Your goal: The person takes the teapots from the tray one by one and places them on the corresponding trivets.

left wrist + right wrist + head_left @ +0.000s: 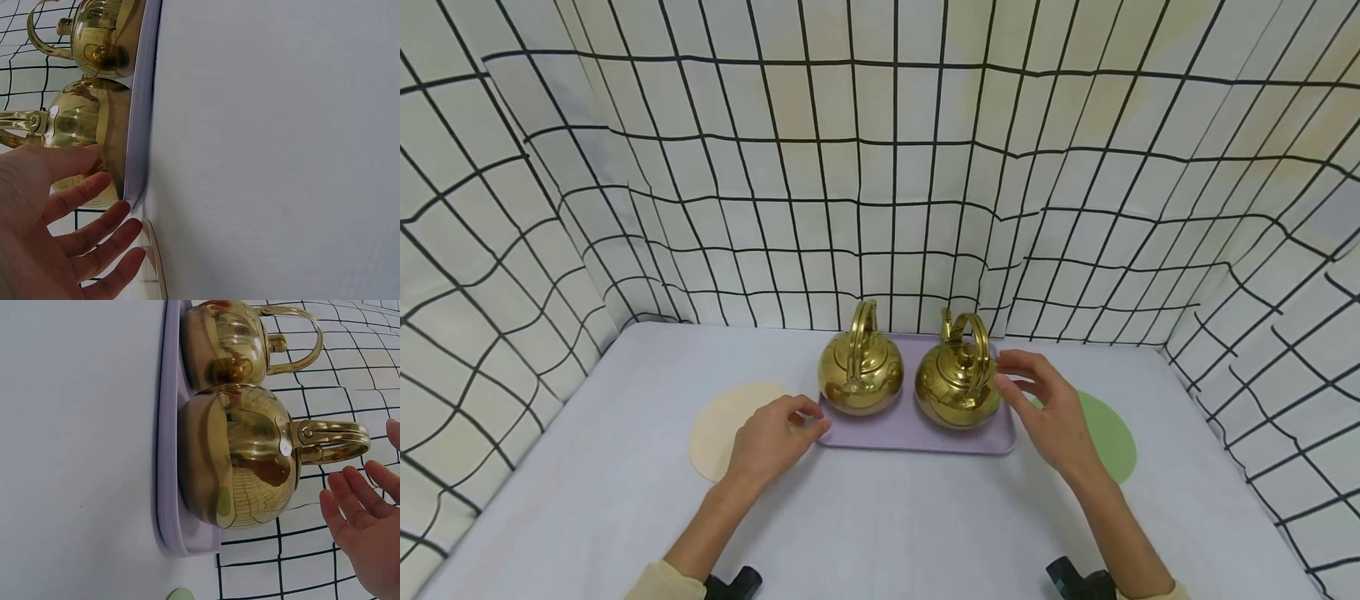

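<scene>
Two brass kettles (860,371) (957,381) on lilac tray (917,437). Left hand (772,440) relaxed-open at tray's left corner; right hand (1051,407) open, fingers spread, just beside right kettle.

Two brass kettles (234,462) on a lilac tray (167,456), open right hand (365,519) just beside the nearer one.

Both arms are bare to near the elbow, with pale yellow sleeves (658,581) pushed up and a black strapped device (1078,579) below each forearm.
</scene>
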`<action>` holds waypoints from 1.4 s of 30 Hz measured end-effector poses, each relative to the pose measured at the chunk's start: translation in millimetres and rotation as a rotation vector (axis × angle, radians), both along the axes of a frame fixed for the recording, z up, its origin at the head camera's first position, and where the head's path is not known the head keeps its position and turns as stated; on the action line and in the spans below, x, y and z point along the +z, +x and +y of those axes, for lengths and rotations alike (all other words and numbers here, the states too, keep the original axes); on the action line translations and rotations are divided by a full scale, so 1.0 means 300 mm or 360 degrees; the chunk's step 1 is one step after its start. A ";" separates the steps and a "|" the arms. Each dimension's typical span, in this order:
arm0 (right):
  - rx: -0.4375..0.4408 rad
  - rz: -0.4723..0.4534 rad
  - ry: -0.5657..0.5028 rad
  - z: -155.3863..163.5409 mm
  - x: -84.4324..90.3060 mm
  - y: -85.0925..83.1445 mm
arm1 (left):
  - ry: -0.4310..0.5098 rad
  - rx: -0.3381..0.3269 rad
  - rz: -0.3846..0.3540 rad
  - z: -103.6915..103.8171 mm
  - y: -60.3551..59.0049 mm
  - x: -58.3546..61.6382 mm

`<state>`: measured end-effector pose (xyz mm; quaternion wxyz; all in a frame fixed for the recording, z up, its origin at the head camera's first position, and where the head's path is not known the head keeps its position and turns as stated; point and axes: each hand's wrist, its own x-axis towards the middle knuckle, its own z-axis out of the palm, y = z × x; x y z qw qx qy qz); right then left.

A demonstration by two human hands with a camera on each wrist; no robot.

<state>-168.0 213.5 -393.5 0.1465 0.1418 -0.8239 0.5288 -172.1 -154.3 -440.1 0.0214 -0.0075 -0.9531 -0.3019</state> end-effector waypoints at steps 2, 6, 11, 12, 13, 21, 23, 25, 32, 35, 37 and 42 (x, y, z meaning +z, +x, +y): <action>0.0014 -0.0003 -0.0025 -0.003 0.003 -0.001 | -0.0002 -0.0008 0.0001 -0.001 -0.001 -0.001; 0.0041 0.0014 -0.0058 -0.005 0.004 -0.006 | 0.0000 -0.0018 -0.0006 -0.003 -0.001 -0.003; 0.0046 0.0034 -0.0058 -0.006 0.001 -0.007 | 0.0003 -0.0034 -0.0013 -0.007 0.000 -0.006; 0.0048 0.0035 -0.0060 -0.006 0.000 -0.007 | 0.0001 -0.0039 -0.0011 -0.007 0.000 -0.007; 0.0049 0.0035 -0.0061 -0.007 0.001 -0.006 | -0.0001 -0.0043 -0.0010 -0.008 0.000 -0.008; 0.0076 0.0013 -0.0078 -0.013 0.001 -0.004 | -0.0009 -0.0087 -0.0027 -0.013 0.004 -0.009; 0.0083 0.0004 -0.0084 -0.015 -0.001 -0.004 | -0.0002 -0.0097 -0.0038 -0.014 0.005 -0.009; 0.0085 0.0000 -0.0083 -0.016 -0.004 -0.005 | 0.0011 -0.0108 -0.0047 -0.015 0.004 -0.010; 0.0083 -0.0038 -0.0101 -0.025 -0.004 -0.004 | 0.0045 -0.0121 -0.0066 -0.017 -0.002 -0.013; 0.0086 -0.0060 -0.0110 -0.029 -0.003 -0.004 | 0.0055 -0.0124 -0.0061 -0.019 -0.003 -0.013; 0.0093 -0.0067 -0.0123 -0.030 -0.002 -0.005 | 0.0060 -0.0127 -0.0057 -0.020 -0.005 -0.015; 0.0108 -0.0082 -0.0171 -0.033 -0.004 -0.010 | 0.0068 -0.0124 -0.0052 -0.023 -0.009 -0.022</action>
